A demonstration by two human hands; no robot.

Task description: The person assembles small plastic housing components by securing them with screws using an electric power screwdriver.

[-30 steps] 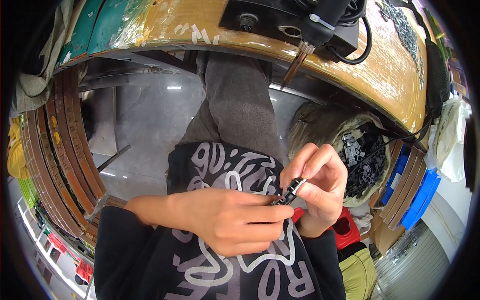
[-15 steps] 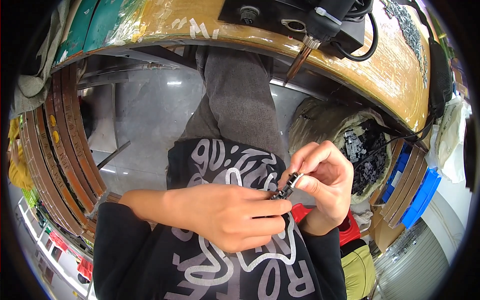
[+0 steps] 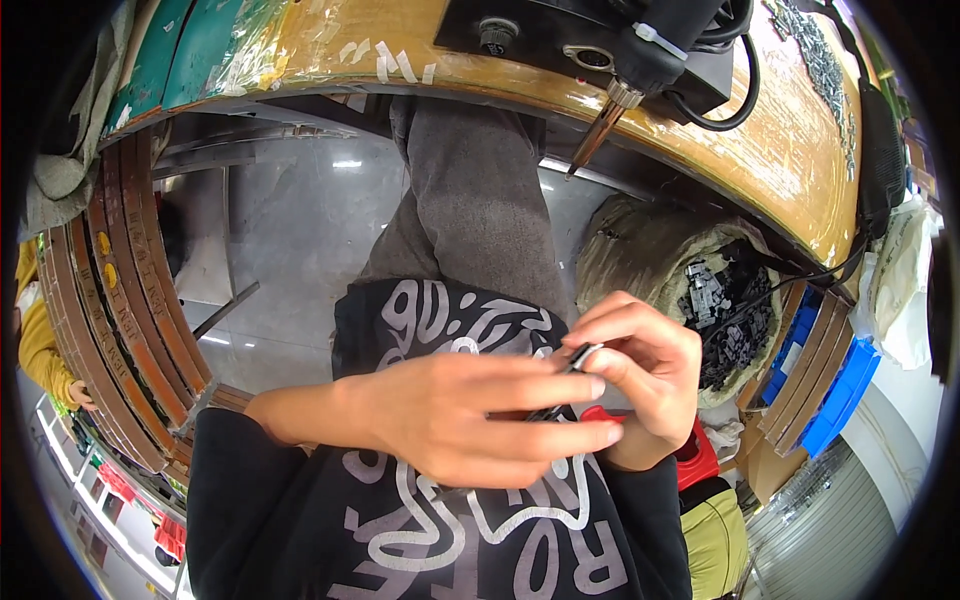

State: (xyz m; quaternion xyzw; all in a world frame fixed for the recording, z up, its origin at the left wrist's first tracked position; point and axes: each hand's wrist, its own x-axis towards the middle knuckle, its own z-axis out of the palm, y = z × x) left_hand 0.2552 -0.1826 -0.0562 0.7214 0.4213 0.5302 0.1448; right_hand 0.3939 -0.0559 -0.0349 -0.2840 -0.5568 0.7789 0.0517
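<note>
A small black part with a pale, shiny edge (image 3: pixel 582 357) is pinched between the thumb and fingers of my right hand (image 3: pixel 645 375), in front of my shirt. My left hand (image 3: pixel 465 415) reaches across from the left, back side up and slightly blurred, its fingertips meeting the part and the right thumb. Something dark (image 3: pixel 547 412) shows between the left fingers. Another thin dark end (image 3: pixel 452 493) pokes out below the left palm. My left thumb is hidden, so what that hand grips is not clear.
Over the bench edge hangs a soldering-iron-like tool (image 3: pixel 605 125) with a metal tip, beside a black box (image 3: pixel 540 35). A sack of dark parts (image 3: pixel 640 245) stands at right, near blue bins (image 3: pixel 840 395). Brown stacked boards (image 3: pixel 125 300) stand at left, near another person's hand (image 3: pixel 82 395).
My left hand has shifted its fingers right and over the part, covering more of it. My right hand has dropped slightly. At far left, another person's hand has come into view.
</note>
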